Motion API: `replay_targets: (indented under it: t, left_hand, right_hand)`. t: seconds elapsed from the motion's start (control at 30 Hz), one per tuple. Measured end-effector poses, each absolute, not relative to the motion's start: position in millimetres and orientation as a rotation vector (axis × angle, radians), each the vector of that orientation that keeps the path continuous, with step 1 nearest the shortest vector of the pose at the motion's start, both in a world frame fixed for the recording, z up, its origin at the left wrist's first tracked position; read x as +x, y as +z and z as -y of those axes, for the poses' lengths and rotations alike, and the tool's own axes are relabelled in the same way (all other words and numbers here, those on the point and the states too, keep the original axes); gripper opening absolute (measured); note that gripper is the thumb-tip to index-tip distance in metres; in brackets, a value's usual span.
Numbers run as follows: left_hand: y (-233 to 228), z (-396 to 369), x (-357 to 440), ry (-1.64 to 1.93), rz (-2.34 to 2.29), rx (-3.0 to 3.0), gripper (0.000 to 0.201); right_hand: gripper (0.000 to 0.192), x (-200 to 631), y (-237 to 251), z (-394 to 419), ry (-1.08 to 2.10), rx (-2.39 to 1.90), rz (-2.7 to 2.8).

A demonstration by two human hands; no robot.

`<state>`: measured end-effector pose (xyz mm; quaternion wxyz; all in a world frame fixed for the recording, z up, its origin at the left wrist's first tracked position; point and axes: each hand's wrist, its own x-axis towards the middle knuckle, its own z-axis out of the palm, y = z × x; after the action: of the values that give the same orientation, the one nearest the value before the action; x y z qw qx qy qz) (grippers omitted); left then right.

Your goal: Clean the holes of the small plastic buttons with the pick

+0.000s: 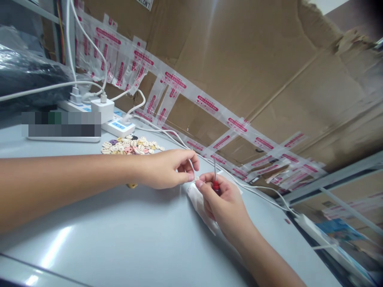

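My left hand [170, 169] reaches across the table, its fingers curled and its thumb bent in close to a finger. If it pinches anything, that is too small to make out. My right hand [223, 199] is closed, and a red-handled screwdriver [216, 185] sits in it with the thin metal shaft pointing up. Between its thumb and forefinger is a small whitish piece [196, 180], right beside my left thumb. Partly hidden below the right hand lies a white, soft-looking sheet or bag [198, 202].
A heap of button-like pieces [131, 146], mostly cream, lies beyond my left forearm; a yellow one [132, 185] lies nearer. Behind stand a power strip [118, 126] and a white plug adapter [102, 109] with cables. A taped cardboard sheet [191, 115] borders the grey table [134, 239].
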<state>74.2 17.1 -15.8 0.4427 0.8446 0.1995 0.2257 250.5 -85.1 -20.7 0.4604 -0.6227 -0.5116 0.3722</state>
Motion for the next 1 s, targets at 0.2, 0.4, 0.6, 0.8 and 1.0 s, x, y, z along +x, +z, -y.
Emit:
replay_targets:
  t: [0.2,0.4,0.6,0.8,1.0]
  left_hand:
    - [-16,-17,75,0.573,-0.508,2.105,0.019]
    - [-16,-17,74,0.572,-0.486,2.112,0.018]
    - [-13,-11,77,0.648,-0.497,2.085,0.01]
    - [-19,-5,82,0.777,-0.513,1.962,0.011]
    - [-12,-14,80,0.768,-0.538,1.898,0.027]
  right_hand:
    - [0.036,252,-22,85,0.888,-1.537,1.258]
    - [0.035,252,-25,85,0.875,-1.525,1.275]
    - [0.035,247,-22,87,0.798,-1.531,1.308]
    - [0.037,247,-18,88,0.728,-1.555,1.347]
    - [0.041,252,-21,85,0.863,-1.504,1.215]
